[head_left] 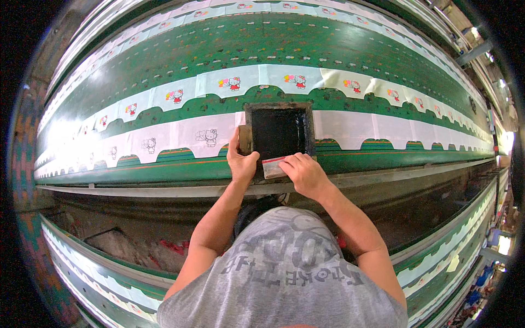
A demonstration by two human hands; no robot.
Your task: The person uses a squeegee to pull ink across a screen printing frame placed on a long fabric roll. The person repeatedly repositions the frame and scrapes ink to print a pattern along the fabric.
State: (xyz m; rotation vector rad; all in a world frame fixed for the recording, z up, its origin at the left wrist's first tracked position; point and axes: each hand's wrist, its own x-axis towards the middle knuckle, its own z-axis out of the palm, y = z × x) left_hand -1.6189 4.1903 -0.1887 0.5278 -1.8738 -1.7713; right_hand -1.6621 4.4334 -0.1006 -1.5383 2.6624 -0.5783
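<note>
A grey printed T-shirt (284, 273) bulges closest to me at six o'clock, the wearer bent over a long green table (180, 172). Taking the dark square frame (279, 105) as the middle of the dial, it sits flat on the table's near side, its inside (279, 131) black. The left hand (243, 164), at about half past seven, grasps the tan block (244, 139) on the frame's left edge, thumb toward its near corner. The right hand (304, 174), at five o'clock, pinches a flat, pale scraper (273, 170) with a red upper edge; that tool lies slantwise at six, over the frame's near rim. At nine o'clock, a white cloth piece (207, 136) carries a black outline of a cartoon cat. Toward three runs a row of plain white pieces (350, 129). Up at twelve, another row (298, 81) shows the cat in colour, with red clothing.
</note>
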